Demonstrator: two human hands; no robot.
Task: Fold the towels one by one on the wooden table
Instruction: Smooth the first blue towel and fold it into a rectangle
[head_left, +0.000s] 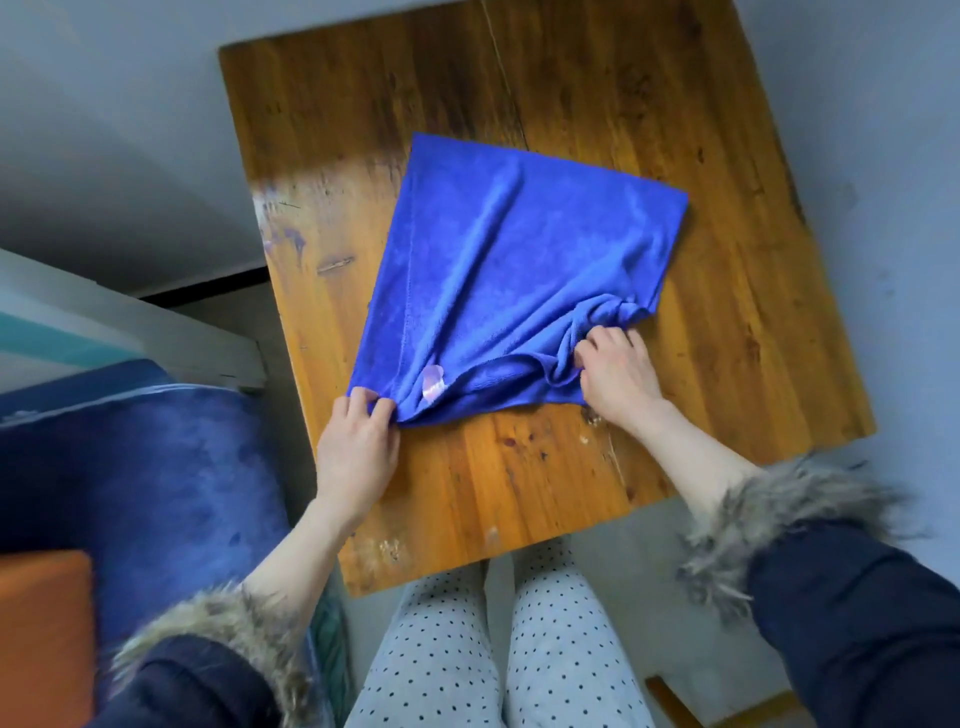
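Observation:
A blue towel (519, 270) lies spread on the wooden table (727, 322), wrinkled along its near edge, with a small pale label near that edge. My left hand (356, 452) pinches the towel's near left corner at the table's left edge. My right hand (618, 374) grips a bunched fold at the near right corner. Both far corners lie flat on the wood.
A dark blue cushioned seat (156, 467) stands left of the table, with an orange thing (41, 634) in front of it. My knees in dotted trousers (493, 649) sit below the table's near edge. Grey floor surrounds the table.

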